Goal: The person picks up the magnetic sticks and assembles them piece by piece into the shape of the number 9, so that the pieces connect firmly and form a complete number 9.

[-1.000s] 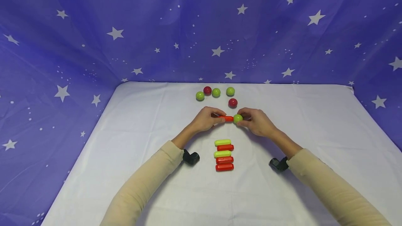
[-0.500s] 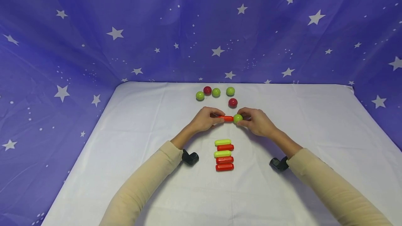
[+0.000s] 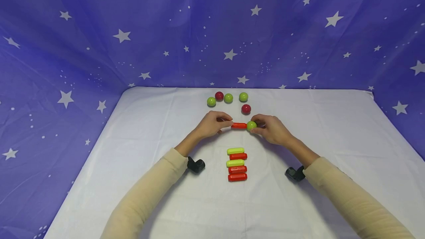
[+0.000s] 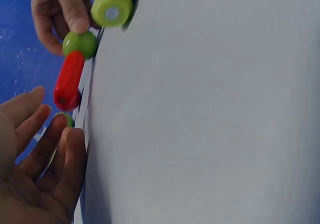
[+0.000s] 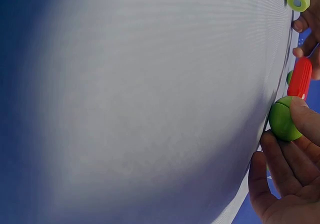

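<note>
My right hand (image 3: 273,130) pinches a green ball (image 3: 251,125) between thumb and fingers. A red ridged stick (image 3: 239,125) juts from the ball's left side, joined to it end to end. In the left wrist view the stick's free end shows a small hole. My left hand (image 3: 210,124) is beside that free end, its fingers spread apart and holding nothing. The right wrist view shows a seam line on the ball, with the thumb pressed near where the stick meets it.
Below the hands, several red and yellow-green sticks (image 3: 237,169) lie stacked in a column on the white cloth (image 3: 159,209). Behind them sit green balls (image 3: 244,96) and red balls (image 3: 246,109). A blue star-print sheet (image 3: 199,28) hangs at the back and sides.
My left hand has let go of the red stick and drawn back to the left, its fingers loosening. The right hand, ball and stick have stayed in place.
</note>
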A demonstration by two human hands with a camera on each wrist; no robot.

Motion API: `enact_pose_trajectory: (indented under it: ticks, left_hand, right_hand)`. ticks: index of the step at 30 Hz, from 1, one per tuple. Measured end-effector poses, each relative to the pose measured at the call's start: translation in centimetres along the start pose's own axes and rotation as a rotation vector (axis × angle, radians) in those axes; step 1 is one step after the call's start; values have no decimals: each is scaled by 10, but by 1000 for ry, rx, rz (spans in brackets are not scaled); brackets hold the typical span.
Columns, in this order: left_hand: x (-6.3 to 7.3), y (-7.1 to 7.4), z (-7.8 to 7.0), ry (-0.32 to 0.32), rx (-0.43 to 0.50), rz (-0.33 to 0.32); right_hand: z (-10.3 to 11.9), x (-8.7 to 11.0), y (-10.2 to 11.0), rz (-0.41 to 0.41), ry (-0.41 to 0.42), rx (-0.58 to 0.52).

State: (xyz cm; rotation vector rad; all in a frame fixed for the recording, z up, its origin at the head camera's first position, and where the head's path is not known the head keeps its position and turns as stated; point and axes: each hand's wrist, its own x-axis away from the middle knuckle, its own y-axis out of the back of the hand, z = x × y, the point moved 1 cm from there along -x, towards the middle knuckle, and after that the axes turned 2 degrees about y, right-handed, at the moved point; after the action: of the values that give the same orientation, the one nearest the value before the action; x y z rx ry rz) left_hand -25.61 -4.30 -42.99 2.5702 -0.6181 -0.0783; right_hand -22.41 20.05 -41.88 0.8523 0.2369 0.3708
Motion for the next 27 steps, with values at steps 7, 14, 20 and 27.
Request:
enact_pose_trajectory:
  ticks: [7,14,20,27]
  left_hand:
    - [2,17,-2,2,-3,-39]
    - [0,34,-2,10,37,-103]
    - [-4,43,6,25,98,-161]
    - [-7,48,11,40,154,-258]
  right_hand:
    - [-1,0,0,-4,-2,6]
    - [-1,0,0,-4,-7,3]
    - [-1,0,0,-8,-16,4]
    - [-1,0,-1,-11,-12,0]
